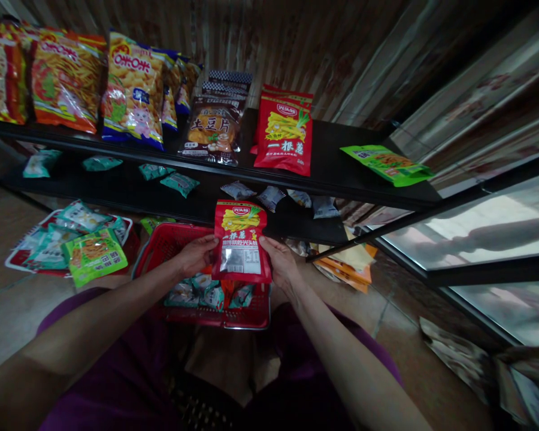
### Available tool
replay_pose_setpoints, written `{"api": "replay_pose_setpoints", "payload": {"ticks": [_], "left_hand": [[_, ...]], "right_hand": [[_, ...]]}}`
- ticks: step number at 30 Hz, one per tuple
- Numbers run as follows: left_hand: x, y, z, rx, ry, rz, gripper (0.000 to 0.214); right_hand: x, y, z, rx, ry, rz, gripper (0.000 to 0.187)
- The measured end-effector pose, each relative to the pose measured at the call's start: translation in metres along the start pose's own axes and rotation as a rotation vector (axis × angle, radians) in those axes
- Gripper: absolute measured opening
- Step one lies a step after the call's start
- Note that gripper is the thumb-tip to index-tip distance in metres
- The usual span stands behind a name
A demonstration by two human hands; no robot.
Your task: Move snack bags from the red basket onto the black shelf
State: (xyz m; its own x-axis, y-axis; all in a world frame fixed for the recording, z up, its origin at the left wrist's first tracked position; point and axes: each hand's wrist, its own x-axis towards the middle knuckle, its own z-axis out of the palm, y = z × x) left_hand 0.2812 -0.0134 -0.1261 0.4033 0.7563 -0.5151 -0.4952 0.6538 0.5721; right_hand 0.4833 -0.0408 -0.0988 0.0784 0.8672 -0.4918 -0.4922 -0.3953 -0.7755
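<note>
A red snack packet [241, 242] with yellow sticks printed on it is held upright between both hands, its back label facing me. My left hand [196, 254] grips its left edge and my right hand [279, 261] grips its right edge. It hangs above a red plastic basket [161, 245] on the floor that holds several small teal packets [206, 295]. A matching red packet [284, 133] stands on the black upper shelf [341, 173] just beyond.
The upper shelf also carries orange and blue snack bags [132, 90], a dark chip bag [212, 130] and a flat green packet [388, 163]. Small teal and grey packets [178, 182] lie on the lower shelf. A tray of green packets [90, 251] sits left. Glass panels stand right.
</note>
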Motion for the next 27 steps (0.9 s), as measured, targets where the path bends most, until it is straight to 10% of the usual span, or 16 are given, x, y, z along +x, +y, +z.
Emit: {"api": "replay_pose_setpoints", "payload": {"ticks": [16, 27], "left_hand": [[-0.021, 0.0, 0.015, 0.12, -0.161, -0.15, 0.028], [-0.017, -0.004, 0.016, 0.054, -0.084, -0.012, 0.032]], "right_hand": [[0.014, 0.006, -0.012, 0.03, 0.144, -0.018, 0.011], [0.002, 0.006, -0.008, -0.166, -0.103, -0.049, 0.044]]}}
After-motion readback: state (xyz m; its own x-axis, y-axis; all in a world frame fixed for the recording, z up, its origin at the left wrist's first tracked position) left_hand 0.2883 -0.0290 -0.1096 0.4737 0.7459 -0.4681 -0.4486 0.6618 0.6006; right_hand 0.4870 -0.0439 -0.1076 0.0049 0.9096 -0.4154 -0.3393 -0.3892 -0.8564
